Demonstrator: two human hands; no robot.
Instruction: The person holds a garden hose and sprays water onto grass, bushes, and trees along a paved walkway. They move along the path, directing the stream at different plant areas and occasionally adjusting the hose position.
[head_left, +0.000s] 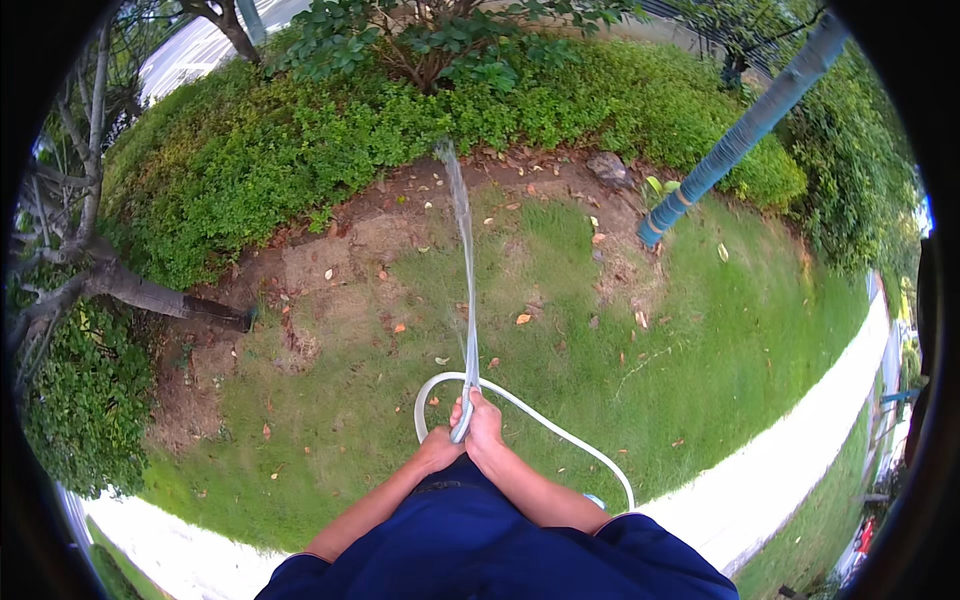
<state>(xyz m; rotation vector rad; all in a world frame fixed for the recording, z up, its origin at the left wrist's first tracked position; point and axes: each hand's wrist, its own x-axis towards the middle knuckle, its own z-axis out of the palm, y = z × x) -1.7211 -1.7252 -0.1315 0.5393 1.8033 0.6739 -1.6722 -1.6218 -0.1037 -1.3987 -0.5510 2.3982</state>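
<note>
Both of my hands grip a pale garden hose (463, 421) in front of my waist. My right hand (484, 421) is around it near the mouth, and my left hand (439, 448) holds it lower down, close to my body. A stream of water (469, 285) leaves the mouth and runs straight ahead over the grass. It lands at the front edge of a low green hedge (337, 142). Behind my hands the hose loops on the lawn (360, 420) and trails off to the right, passing out of sight beside my sleeve.
A trunk wrapped in blue-green material (739, 139) rises at the right. To the left leans a bare-branched tree (142, 285). A rock (610, 169) sits by the hedge, among fallen leaves on bare soil (315, 270). A bright paved path (780, 442) curves along the right.
</note>
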